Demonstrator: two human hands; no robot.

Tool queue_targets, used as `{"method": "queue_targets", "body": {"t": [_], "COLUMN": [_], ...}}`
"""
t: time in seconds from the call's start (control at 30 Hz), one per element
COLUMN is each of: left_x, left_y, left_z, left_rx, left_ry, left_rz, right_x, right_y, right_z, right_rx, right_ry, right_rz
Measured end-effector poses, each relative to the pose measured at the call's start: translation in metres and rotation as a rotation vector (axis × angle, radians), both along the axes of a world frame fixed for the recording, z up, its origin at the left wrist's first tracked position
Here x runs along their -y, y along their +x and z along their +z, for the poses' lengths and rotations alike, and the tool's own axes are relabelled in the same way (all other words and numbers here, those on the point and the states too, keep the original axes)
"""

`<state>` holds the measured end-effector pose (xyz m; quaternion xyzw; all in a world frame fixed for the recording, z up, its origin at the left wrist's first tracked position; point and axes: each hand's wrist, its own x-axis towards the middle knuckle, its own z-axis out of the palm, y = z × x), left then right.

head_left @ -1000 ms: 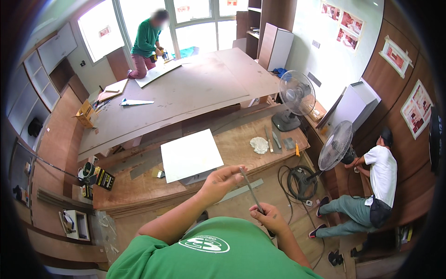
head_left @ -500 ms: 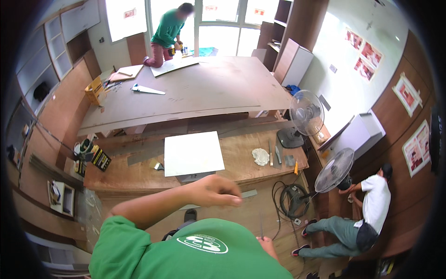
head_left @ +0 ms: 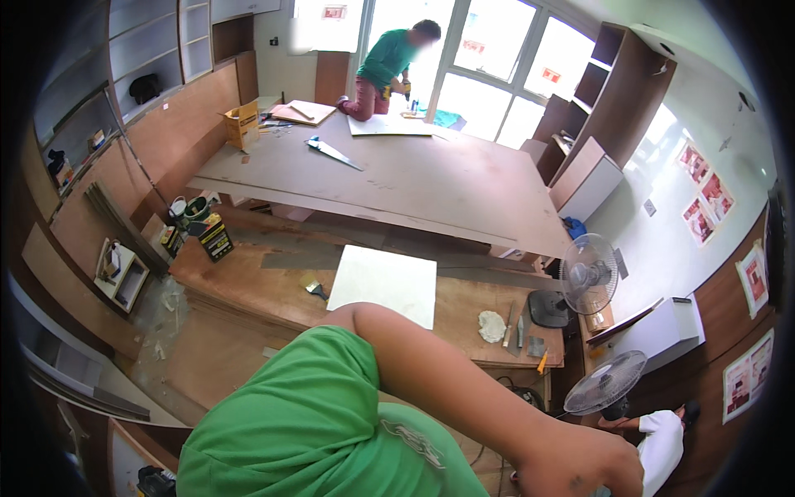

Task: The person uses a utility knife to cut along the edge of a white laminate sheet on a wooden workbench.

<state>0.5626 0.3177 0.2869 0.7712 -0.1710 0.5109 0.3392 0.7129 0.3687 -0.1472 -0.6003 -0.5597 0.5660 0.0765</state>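
My left arm reaches across my front toward the lower right. At its end my left hand is curled closed, and whatever its fingers may hold is hidden. My right hand is out of view. Beyond my forearm, a square white board lies on the low plywood stack. A paintbrush rests just left of the board. On the right part of the stack are a crumpled whitish lump, a flat narrow tool and an orange-handled tool.
Past the stack stands a large brown-topped table carrying a handsaw. Someone in green kneels on it with a drill. Two fans stand at right, near a person in white. A black-and-yellow box sits at left.
My left hand has swung from over the front of the stack to the lower right. My right hand, earlier holding a thin object, has left view. The view has turned.
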Motion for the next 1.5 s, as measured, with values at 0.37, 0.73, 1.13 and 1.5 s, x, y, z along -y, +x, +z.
{"method": "queue_targets", "body": {"t": [0.37,0.73,1.13,1.5], "left_x": [0.006,0.001,0.014,0.003], "left_y": [0.011,-0.01,-0.01,0.01], "left_z": [0.005,-0.002,0.005,0.028], "left_rx": [0.048,0.084,0.195,0.136], "left_ry": [-0.093,-0.116,-0.174,-0.012], "left_rz": [-0.249,-0.213,-0.309,-0.222], "right_x": [-0.014,-0.025,-0.037,-0.044], "right_y": [-0.036,-0.053,-0.065,-0.078], "right_z": [0.024,0.036,0.041,0.042], "right_rx": [-0.041,-0.05,-0.047,-0.043], "right_ry": [0.033,0.047,0.06,0.057], "right_rz": [0.114,0.185,0.219,0.229]}}
